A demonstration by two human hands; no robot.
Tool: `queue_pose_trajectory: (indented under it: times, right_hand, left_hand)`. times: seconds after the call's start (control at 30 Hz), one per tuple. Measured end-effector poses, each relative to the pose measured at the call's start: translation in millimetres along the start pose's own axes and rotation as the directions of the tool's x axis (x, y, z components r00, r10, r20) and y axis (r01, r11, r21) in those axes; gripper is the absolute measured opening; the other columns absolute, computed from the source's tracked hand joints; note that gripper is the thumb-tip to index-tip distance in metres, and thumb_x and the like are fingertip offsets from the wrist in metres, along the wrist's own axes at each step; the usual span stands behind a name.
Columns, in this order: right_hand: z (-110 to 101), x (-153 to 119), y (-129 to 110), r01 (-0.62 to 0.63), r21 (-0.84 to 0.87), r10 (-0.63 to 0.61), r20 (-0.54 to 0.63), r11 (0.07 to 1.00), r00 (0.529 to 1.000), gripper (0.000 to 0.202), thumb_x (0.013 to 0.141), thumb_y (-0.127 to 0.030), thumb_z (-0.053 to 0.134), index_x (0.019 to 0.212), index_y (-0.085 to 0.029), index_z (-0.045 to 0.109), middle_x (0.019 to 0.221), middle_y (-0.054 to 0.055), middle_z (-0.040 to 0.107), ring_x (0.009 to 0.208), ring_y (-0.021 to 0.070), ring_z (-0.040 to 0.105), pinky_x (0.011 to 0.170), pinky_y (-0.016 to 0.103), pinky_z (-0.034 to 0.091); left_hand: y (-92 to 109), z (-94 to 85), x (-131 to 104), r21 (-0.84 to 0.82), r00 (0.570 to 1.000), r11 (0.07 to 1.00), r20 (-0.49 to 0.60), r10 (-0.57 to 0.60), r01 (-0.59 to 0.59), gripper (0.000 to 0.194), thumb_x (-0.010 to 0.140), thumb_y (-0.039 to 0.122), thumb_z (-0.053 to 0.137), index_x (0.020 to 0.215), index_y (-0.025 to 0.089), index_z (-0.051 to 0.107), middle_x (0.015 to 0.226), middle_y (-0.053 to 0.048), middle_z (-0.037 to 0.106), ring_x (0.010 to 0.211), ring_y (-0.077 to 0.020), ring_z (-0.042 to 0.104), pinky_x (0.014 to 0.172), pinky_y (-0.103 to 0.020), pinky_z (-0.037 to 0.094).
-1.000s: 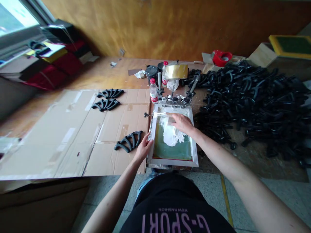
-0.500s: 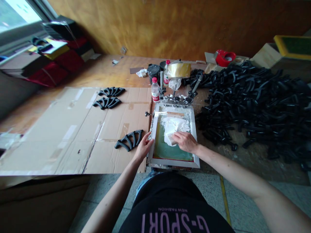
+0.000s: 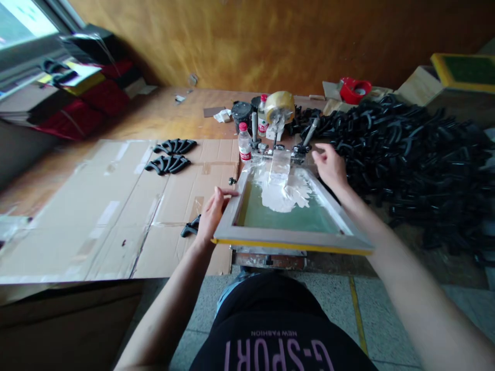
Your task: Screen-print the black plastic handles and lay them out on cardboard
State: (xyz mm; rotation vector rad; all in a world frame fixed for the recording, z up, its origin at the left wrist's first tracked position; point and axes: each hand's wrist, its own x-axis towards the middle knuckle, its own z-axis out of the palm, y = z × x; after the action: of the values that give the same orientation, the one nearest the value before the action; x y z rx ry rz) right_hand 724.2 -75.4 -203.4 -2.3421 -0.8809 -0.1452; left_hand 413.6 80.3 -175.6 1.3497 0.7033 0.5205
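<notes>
Screen-printing frame (image 3: 294,237) sits tilted, near edge raised, off centre toward four o'clock; left hand (image 3: 212,212) grips its nine-o'clock rail; right hand (image 3: 331,166), half-curled around nothing visible, hovers at its two o'clock.

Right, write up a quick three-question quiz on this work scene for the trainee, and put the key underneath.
1. True or false: the screen frame is tilted, its near edge raised, with white paste on its mesh.
2. Which touches the frame's left side? A) the right hand; B) the left hand; C) neither.
3. Fill in, from the person's viewpoint: the heap of black parts lies to the ____ of the frame.

Key: 1. True. 2. B. 3. Right.
</notes>
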Motion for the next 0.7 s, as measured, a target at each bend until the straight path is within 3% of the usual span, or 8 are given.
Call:
queue_pose_trajectory:
  times: [0.1,0.2,0.27,0.37,0.47,0.6,0.63,0.7]
  right_hand:
    - [10.3,-26.0,31.6,-0.125,-0.043,0.129,0.125,0.991,0.984,0.038,0.095,-0.042,0.041,0.100,-0.015,0.067,0.086,0.008,0.069,0.079,0.0201,0.060,0.074,0.032,0.044]
    - [41.9,-77.7,27.9,0.074,-0.066,-0.041,0.406,0.995,0.913,0.039,0.093,-0.048,0.049,0.078,-0.017,0.066,0.084,0.008,0.067,0.082,0.0193,0.060,0.077,0.029,0.043]
    - [61.8,-109.1,11.6,0.246,-0.109,-0.164,0.489,0.963,0.857,0.031,0.090,-0.045,0.057,0.080,-0.016,0.065,0.094,0.011,0.067,0.093,0.0217,0.059,0.083,0.030,0.042]
    - [76.2,-140.5,-20.6,0.260,-0.209,-0.129,0.490,0.943,0.862,0.022,0.092,-0.035,0.056,0.091,-0.014,0.063,0.095,0.013,0.066,0.097,0.0243,0.058,0.085,0.032,0.042]
    - [78.4,-161.8,-53.9,0.248,-0.162,-0.160,0.422,0.955,0.893,0.022,0.096,-0.033,0.049,0.096,-0.014,0.061,0.092,0.013,0.066,0.095,0.0246,0.059,0.083,0.034,0.043]
    - [75.7,-166.2,-57.4,0.491,0.188,-0.523,0.406,0.850,0.749,0.009,0.093,-0.025,0.055,0.093,-0.020,0.061,0.092,0.005,0.066,0.094,0.0190,0.059,0.082,0.030,0.045]
    - [71.7,-159.1,-42.7,0.478,0.198,-0.516,0.398,0.856,0.759,0.006,0.092,-0.022,0.056,0.092,-0.020,0.062,0.092,0.004,0.066,0.093,0.0175,0.059,0.081,0.029,0.045]
    - [57.2,-137.2,4.9,0.324,0.025,-0.311,0.355,0.946,0.881,0.008,0.088,-0.016,0.060,0.095,-0.020,0.063,0.097,0.006,0.066,0.093,0.0170,0.059,0.079,0.028,0.045]
  left_hand:
    - [33.2,19.3,24.9,-0.147,0.979,0.968,-0.045,0.200,-0.205,0.052,0.088,0.064,0.043,0.104,0.019,0.065,0.086,-0.005,0.069,0.068,-0.0125,0.063,0.053,-0.021,0.047]
    - [42.9,35.5,41.7,-0.230,0.975,0.947,-0.036,0.220,-0.222,0.052,0.088,0.064,0.043,0.116,0.022,0.059,0.098,-0.007,0.070,0.083,-0.0149,0.067,0.060,-0.021,0.051]
    - [27.6,44.1,37.3,-0.271,0.986,0.948,-0.057,0.154,-0.164,0.054,0.088,0.064,0.043,0.122,0.024,0.054,0.102,-0.008,0.071,0.084,-0.0154,0.067,0.061,-0.022,0.052]
    - [-23.9,55.4,6.5,-0.251,0.978,0.946,0.088,-0.188,0.205,0.058,0.084,0.065,0.050,0.118,0.018,0.057,0.103,-0.014,0.071,0.082,-0.0191,0.069,0.057,-0.025,0.053]
    - [-77.7,61.4,-31.3,-0.165,0.809,0.802,0.268,-0.523,0.573,0.056,0.083,0.062,0.056,0.115,0.016,0.060,0.114,-0.017,0.069,0.093,-0.0250,0.069,0.063,-0.031,0.056]
    - [-110.0,33.7,-51.2,-0.303,0.816,0.761,0.127,-0.564,0.573,0.039,0.091,0.050,0.048,0.101,0.014,0.062,0.105,-0.013,0.071,0.084,-0.0200,0.070,0.064,-0.029,0.057]
    - [-113.5,16.1,-50.5,-0.297,0.822,0.777,0.053,-0.567,0.555,0.037,0.092,0.047,0.047,0.099,0.014,0.062,0.103,-0.013,0.071,0.080,-0.0187,0.070,0.060,-0.027,0.056]
    - [-122.1,-30.5,-46.6,-0.240,0.809,0.812,-0.138,-0.571,0.532,0.037,0.094,0.046,0.044,0.097,0.014,0.062,0.100,-0.011,0.072,0.073,-0.0172,0.070,0.055,-0.025,0.054]
